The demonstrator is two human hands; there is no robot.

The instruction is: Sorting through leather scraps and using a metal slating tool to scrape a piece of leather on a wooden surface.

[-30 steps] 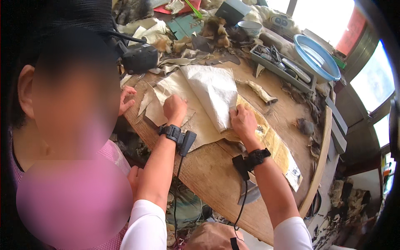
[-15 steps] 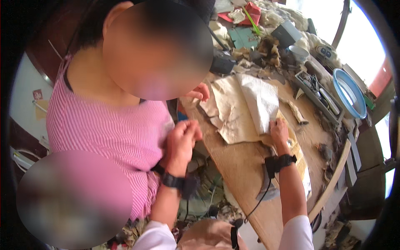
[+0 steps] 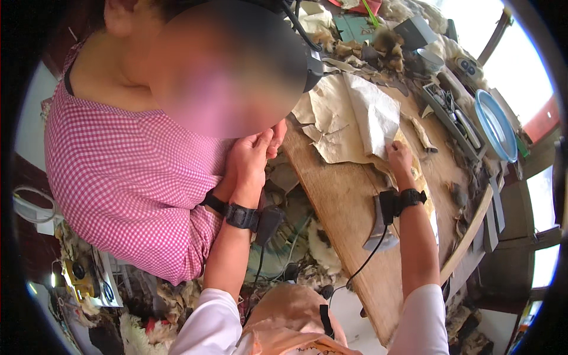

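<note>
My right hand (image 3: 400,158) is closed at the lower corner of a crinkled white sheet (image 3: 374,109), gripping its edge. The sheet lies over a cream, ragged-edged hide (image 3: 331,133) on the wooden board. My left hand (image 3: 251,157) is off the board's left edge, its fingers curled and pressed together. It is up against a co-worker's hand (image 3: 276,139); whatever is between its fingers, if anything, is hidden. A broad, grey, flared blade (image 3: 380,236) lies on the board beside my right wrist, partly covered by the black wrist device.
The co-worker in a pink checked top (image 3: 130,189) leans in on the left. A grey tool tray (image 3: 454,121) and a blue basin (image 3: 496,125) stand to the right. Fur scraps (image 3: 387,50) pile up at the back. A cable hangs from my right wrist device.
The co-worker has leaned closer, and their hand now meets my left hand, which has moved up. My right hand keeps its hold on the sheet's corner. The whole view has shifted.
</note>
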